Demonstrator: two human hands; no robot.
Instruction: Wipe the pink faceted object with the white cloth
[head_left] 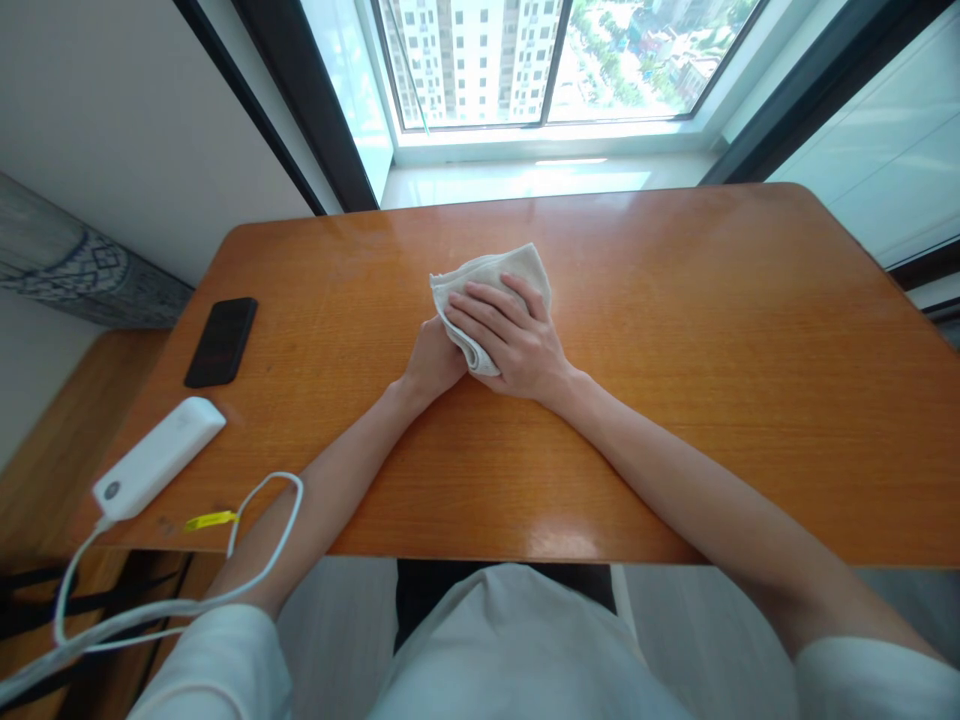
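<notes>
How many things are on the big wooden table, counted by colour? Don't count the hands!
White: 3 (folded cream-white cloth, oblong white plastic power bank, thin white cable)
Black: 1 (flat black phone)
Yellow: 1 (small yellow tag)
Total: 5

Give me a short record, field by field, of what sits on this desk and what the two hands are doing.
Surface: glossy orange-brown wooden table
Cloth: folded off-white towel, near the table's middle
Right hand: flat on top of the towel, fingers extended
Left hand: against the towel's near-left edge, fingers hidden
Table's left side: black smartphone; white oblong power bank with a white cable at its near end
Behind: window onto high-rise buildings
</notes>
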